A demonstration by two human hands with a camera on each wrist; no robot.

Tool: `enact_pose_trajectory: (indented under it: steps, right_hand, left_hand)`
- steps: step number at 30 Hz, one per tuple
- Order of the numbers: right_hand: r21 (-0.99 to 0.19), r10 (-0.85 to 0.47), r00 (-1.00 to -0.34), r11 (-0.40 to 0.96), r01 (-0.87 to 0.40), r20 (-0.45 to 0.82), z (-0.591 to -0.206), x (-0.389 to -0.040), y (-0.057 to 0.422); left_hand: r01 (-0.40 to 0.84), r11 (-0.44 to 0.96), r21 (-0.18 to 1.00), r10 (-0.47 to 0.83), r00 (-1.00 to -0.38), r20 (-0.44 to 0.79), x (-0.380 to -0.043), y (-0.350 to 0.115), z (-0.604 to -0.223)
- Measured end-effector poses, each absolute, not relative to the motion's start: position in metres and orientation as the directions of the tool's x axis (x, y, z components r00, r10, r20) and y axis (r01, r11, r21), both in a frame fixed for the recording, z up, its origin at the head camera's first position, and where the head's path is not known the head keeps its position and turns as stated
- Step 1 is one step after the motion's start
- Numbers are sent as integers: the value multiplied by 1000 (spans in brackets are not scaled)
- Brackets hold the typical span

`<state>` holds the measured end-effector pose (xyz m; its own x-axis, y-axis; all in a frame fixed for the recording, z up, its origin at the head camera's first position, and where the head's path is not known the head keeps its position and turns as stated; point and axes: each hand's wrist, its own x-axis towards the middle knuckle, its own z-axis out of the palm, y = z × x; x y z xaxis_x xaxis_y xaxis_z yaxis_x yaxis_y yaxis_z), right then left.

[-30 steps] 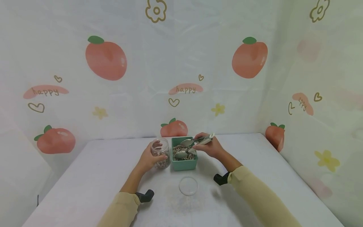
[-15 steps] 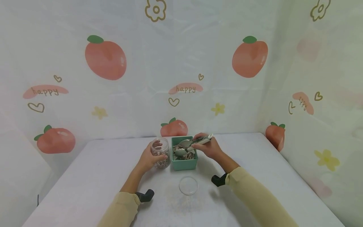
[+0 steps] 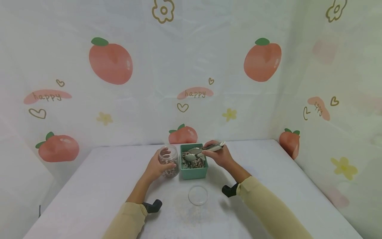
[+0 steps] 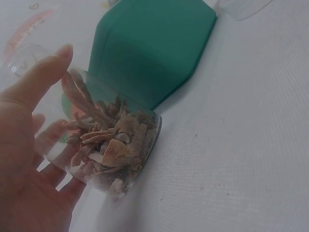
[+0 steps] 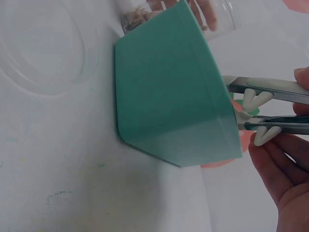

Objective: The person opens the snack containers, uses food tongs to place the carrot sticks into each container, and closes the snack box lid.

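A clear jar [image 3: 169,162], partly filled with brown dried pieces [image 4: 116,140], stands on the table without a lid. My left hand [image 3: 156,166] grips it, thumb on the near side and fingers behind. Right beside it is a green box [image 3: 194,174] holding more dried strips [image 3: 197,163]. My right hand [image 3: 219,154] holds a pair of tongs [image 3: 209,150] by the handles. Their spoon-shaped heads reach into the box and stand close together. Whether a piece is caught between them, I cannot tell. In the right wrist view the box wall hides the heads.
In front of the box a clear round lid [image 3: 198,195] lies flat on the white table [image 3: 119,179]. Behind the table hangs a white backdrop [image 3: 143,99] printed with peaches. Each wrist wears a black mount [image 3: 153,206].
The heads of the tongs have come together, and the tongs have shifted slightly inside the box. My left hand and the jar have stayed still.
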<state>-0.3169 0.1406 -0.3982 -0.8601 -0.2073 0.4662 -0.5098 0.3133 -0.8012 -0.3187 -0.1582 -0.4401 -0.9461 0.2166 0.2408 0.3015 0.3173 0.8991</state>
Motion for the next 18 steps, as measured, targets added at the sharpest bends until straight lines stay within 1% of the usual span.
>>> enact_pose_trajectory:
  steps: [7,10,15,18]
  right_hand:
    - [-801,-222,-858,310,-512,463,-398,-317,140]
    - [-811,-219,-866,306,-499,450,-386,-306,136]
    - [-809,-191,-867,312,-499,461,-389,-306,133]
    - [-816,-177,-865,287,-501,469,-388,-303,132]
  left_hand:
    - [296,313,902,210,-948,238,-318,-159,-439]
    - [302,309,902,213,-946,243,-318,-159,-439]
    - [309,303,901,218,-943,250,-318,-159,-440]
    - [311,306,900,222,-942,251,-319,-158,-441]
